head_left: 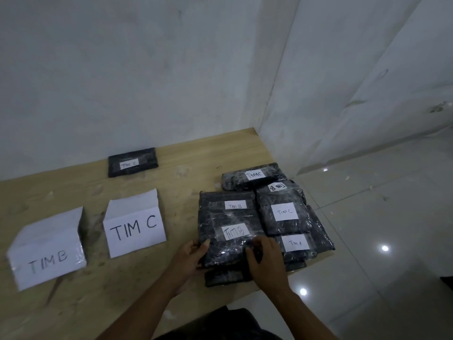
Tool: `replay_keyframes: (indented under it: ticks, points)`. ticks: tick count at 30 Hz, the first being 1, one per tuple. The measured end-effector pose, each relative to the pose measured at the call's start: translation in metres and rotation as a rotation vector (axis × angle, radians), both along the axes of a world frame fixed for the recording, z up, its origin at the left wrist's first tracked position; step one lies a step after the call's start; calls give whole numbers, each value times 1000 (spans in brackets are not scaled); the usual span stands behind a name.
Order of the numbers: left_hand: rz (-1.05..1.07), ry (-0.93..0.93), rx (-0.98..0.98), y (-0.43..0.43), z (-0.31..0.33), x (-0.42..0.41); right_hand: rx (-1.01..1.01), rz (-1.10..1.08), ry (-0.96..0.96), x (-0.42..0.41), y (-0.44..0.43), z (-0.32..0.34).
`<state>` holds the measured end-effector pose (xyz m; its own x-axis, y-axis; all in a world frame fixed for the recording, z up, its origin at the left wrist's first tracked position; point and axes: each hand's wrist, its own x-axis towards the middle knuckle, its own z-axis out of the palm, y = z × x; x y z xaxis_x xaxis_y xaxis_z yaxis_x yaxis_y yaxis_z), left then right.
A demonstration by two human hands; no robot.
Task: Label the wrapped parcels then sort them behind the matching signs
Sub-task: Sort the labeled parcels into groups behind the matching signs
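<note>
Together, left hand (190, 253) and right hand (266, 260) pinch the flat, glossy, crinkle-wrapped parcel (226, 250).

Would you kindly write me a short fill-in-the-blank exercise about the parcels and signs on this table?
1. The left hand and right hand grip the front parcel, whose label reads TIM ____.
2. The lone parcel behind the TIM C sign is labelled TIM ____.
3. The neighbouring parcel, just right of the right hand, is labelled TIM ____.
Missing words: B; C; A.
</note>
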<state>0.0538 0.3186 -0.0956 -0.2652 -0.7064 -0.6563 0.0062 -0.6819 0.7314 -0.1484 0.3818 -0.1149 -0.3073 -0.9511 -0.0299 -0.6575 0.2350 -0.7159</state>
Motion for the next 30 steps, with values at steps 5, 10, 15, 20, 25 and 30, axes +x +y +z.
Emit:
replay_keyframes:
  ticks: [5,10,15,20,25,30]
  points:
    - [61,31,-42,-1,0,7,-79,-36,-107,7,-1,-4]
    - [144,62,-51,-1,-4,9,-130,-76,-205,3,0,-3]
    - [242,110,-33,4,-6,6,-167,-109,-223,-4,-1,-2]
    - [290,128,-57,2,-5,15,-161,-130,-293,0,-6,8]
    - [352,74,-120,-5,3,42,-11,-72,-490,21,-23,6]
    - [416,-5,-174,-13,12,86,42,23,-551,56,-46,12]
